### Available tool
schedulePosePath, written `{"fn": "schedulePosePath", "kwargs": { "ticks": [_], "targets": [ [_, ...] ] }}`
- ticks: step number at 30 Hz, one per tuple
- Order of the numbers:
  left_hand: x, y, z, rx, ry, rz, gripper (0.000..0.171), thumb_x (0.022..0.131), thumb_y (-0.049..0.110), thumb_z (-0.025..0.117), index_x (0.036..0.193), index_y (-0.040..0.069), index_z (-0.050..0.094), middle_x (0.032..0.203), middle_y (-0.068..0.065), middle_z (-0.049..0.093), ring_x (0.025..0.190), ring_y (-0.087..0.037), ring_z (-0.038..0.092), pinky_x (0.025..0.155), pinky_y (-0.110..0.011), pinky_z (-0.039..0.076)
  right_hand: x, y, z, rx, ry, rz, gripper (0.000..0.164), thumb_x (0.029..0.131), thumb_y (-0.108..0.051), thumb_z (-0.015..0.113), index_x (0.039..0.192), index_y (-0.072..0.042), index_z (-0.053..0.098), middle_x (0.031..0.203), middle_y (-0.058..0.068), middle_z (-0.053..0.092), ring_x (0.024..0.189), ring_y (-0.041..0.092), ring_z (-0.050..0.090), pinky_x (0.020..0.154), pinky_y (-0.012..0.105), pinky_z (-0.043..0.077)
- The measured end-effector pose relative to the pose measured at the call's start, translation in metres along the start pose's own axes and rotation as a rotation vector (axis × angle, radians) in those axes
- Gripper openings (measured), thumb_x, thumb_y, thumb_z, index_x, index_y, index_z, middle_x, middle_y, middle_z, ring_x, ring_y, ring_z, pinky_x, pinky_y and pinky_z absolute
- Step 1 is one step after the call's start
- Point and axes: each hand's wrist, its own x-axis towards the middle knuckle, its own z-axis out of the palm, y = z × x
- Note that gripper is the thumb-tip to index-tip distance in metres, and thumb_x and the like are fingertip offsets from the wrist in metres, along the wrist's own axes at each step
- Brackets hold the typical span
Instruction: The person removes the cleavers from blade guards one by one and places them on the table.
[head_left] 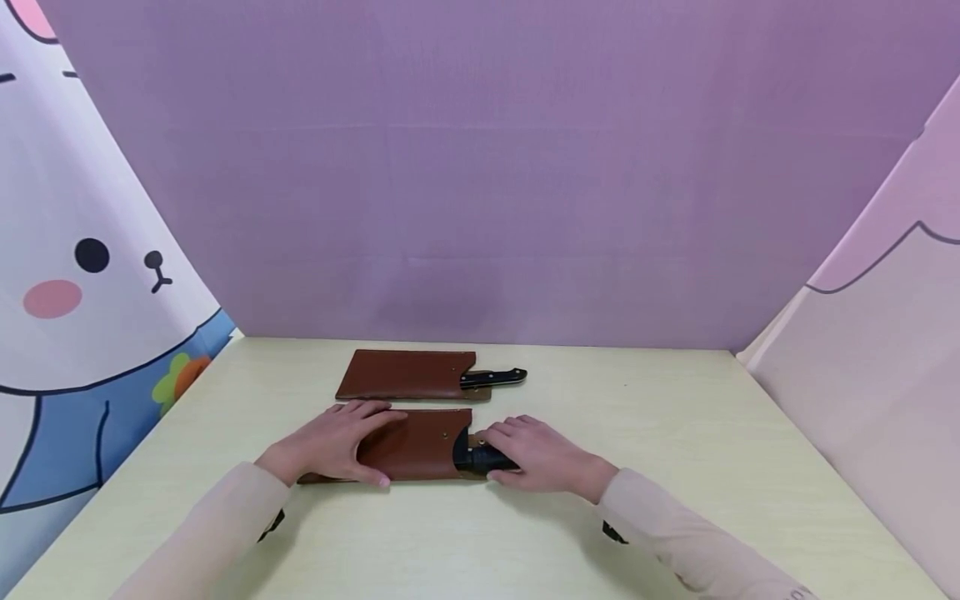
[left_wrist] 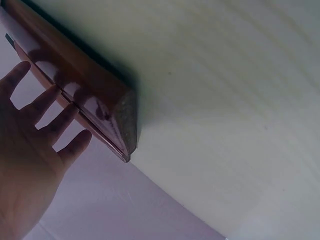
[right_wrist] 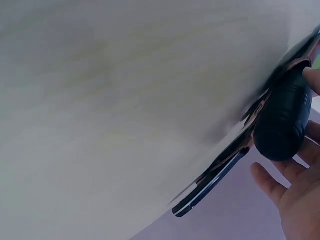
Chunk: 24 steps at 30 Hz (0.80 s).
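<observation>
A brown leather sheath [head_left: 420,442] lies flat on the table, its opening to the right. From that opening sticks the thick black handle of a knife [head_left: 489,459]; its blade is hidden. My right hand [head_left: 536,454] grips this handle, with thumb and fingers on opposite sides, as the right wrist view also shows it from the handle's end [right_wrist: 282,125]. My left hand [head_left: 337,437] is spread over the sheath's left part, fingers fairly straight, thumb near its front edge. In the left wrist view, its spread fingers [left_wrist: 42,102] are beside the sheath [left_wrist: 80,75].
Just behind lies a second brown sheath [head_left: 408,375] holding another knife [head_left: 495,378], its slim riveted black handle pointing right. The pale wood-look table [head_left: 675,433] meets a purple cloth wall [head_left: 525,208] at the back. Cartoon-printed cloths [head_left: 112,192] hang at both sides.
</observation>
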Motion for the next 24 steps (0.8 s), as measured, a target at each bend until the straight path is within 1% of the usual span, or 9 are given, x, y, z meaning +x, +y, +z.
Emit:
{"fn": "schedulePosePath", "kwargs": {
  "ticks": [3,9,15,19,24],
  "targets": [
    [0.0009,-0.0015,0.0014,-0.008,-0.017,-0.003,0.097,0.061,0.078,0.058,0.139,0.025,0.038,0.141,-0.012,0.038,0.128,-0.039,0.034,0.094,-0.061,0.032,0.0011,-0.0012,0.0018,-0.005,-0.008,-0.002,0.046,0.087,-0.040,0.057,0.125,-0.015,0.050,0.112,-0.002,0.061,0.098,0.013,0.057,0.091,0.034,0.044],
    [0.0031,-0.0039,0.0051,-0.029,-0.082,-0.022,0.101,0.058,0.079,0.060,0.141,0.027,0.034,0.145,-0.012,0.032,0.132,-0.039,0.029,0.097,-0.063,0.027,0.0038,-0.0031,0.0058,0.012,-0.028,0.004,0.045,0.086,-0.037,0.058,0.125,-0.017,0.050,0.108,-0.003,0.062,0.093,0.011,0.057,0.087,0.032,0.045],
    [0.0050,-0.0043,0.0054,-0.036,-0.112,-0.028,0.103,0.057,0.078,0.060,0.142,0.027,0.033,0.147,-0.012,0.029,0.133,-0.038,0.027,0.099,-0.062,0.025,0.0058,-0.0042,0.0080,0.020,-0.041,0.011,0.044,0.086,-0.034,0.059,0.125,-0.017,0.050,0.104,-0.004,0.061,0.089,0.009,0.056,0.082,0.030,0.045],
    [0.0067,-0.0035,0.0037,-0.039,-0.129,-0.029,0.103,0.057,0.078,0.061,0.142,0.026,0.033,0.146,-0.012,0.030,0.133,-0.039,0.027,0.100,-0.062,0.024,0.0070,-0.0046,0.0078,0.030,-0.045,0.010,0.043,0.086,-0.032,0.060,0.125,-0.016,0.050,0.104,-0.004,0.060,0.088,0.008,0.055,0.080,0.029,0.044],
    [0.0095,-0.0036,0.0023,-0.027,-0.125,-0.023,0.102,0.057,0.078,0.061,0.141,0.026,0.035,0.143,-0.011,0.035,0.130,-0.038,0.032,0.100,-0.059,0.026,0.0085,-0.0045,0.0069,0.038,-0.056,0.009,0.042,0.087,-0.032,0.059,0.125,-0.016,0.050,0.104,-0.004,0.059,0.087,0.007,0.053,0.079,0.028,0.045]
  ]
}}
